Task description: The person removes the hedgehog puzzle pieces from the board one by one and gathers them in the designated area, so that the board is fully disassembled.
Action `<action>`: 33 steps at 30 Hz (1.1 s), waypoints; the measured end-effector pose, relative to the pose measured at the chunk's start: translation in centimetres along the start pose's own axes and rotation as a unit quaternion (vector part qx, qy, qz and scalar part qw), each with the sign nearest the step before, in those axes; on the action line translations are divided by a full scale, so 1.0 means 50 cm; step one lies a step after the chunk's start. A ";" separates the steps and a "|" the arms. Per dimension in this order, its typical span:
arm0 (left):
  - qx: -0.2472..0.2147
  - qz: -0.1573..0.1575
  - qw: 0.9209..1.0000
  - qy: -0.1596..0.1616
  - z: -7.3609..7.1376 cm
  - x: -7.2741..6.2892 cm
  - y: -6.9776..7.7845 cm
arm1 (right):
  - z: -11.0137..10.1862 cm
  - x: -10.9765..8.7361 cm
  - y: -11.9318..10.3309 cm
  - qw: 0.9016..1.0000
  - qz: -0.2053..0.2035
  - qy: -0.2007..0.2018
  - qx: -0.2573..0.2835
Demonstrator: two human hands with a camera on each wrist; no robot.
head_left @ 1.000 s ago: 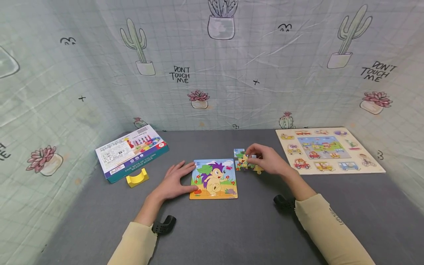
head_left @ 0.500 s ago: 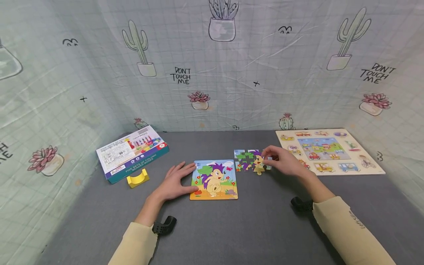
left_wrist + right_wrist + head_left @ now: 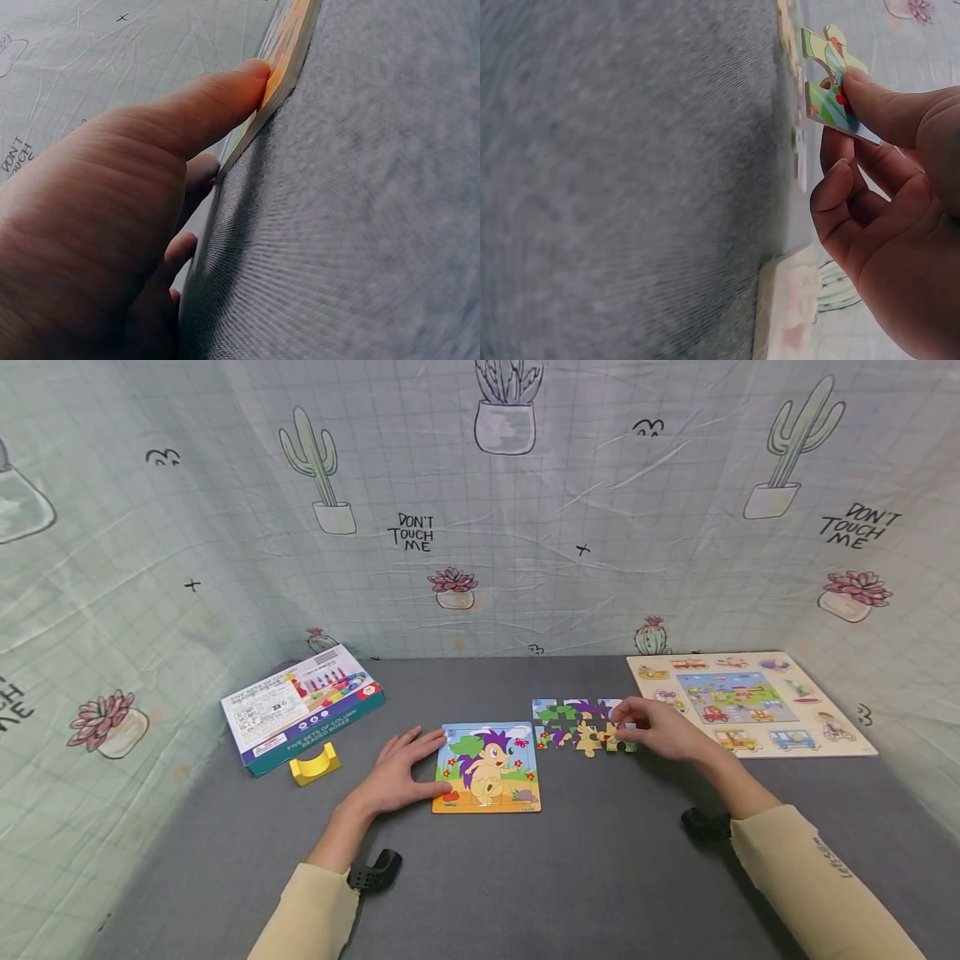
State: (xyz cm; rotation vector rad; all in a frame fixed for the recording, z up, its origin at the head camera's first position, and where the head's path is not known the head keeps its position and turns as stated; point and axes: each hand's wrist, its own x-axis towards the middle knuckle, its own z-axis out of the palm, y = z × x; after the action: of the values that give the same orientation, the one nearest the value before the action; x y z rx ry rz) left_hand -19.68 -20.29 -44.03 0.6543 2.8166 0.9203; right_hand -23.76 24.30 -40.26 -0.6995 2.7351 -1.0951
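Note:
A square hedgehog puzzle board [image 3: 487, 795] lies on the grey table. My left hand [image 3: 399, 777] rests at its left side, fingers spread and extended; the thumb presses on the orange corner [image 3: 276, 79]. To the right of the board, loose jigsaw pieces [image 3: 558, 718] sit close together in rows, showing parts of a similar hedgehog. At the right end of those pieces is my right hand [image 3: 656, 728]. In the right wrist view, thumb and fingers pinch a jigsaw piece [image 3: 826, 103] with green grass and a red flower, tilted up over the table.
A beaded-column toy box [image 3: 300, 710] lies at the back left, with a yellow curved block [image 3: 315, 766] before it. A wooden vehicle puzzle board [image 3: 825, 747] lies at the back right, just beyond my right hand. A patterned curtain [image 3: 480, 527] stands behind.
My right hand has moved rightward along the loose pieces, uncovering several that it hid before. The left hand and the puzzle board have stayed in place.

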 end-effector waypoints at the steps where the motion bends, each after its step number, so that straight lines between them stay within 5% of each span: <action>1: -0.001 -0.001 1.000 0.000 0.000 0.000 0.000 | -0.001 -0.001 0.002 1.000 -0.001 -0.002 0.001; 33: 0.001 0.005 1.000 0.001 -0.001 -0.003 0.003 | -0.002 0.008 0.027 0.998 0.025 -0.002 -0.059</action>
State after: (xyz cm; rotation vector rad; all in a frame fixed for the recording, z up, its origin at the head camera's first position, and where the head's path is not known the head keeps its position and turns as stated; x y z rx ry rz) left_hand -19.50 -20.28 -43.93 0.6697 2.8179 0.9216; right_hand -24.64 25.05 -41.09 -0.6420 2.8157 -0.9266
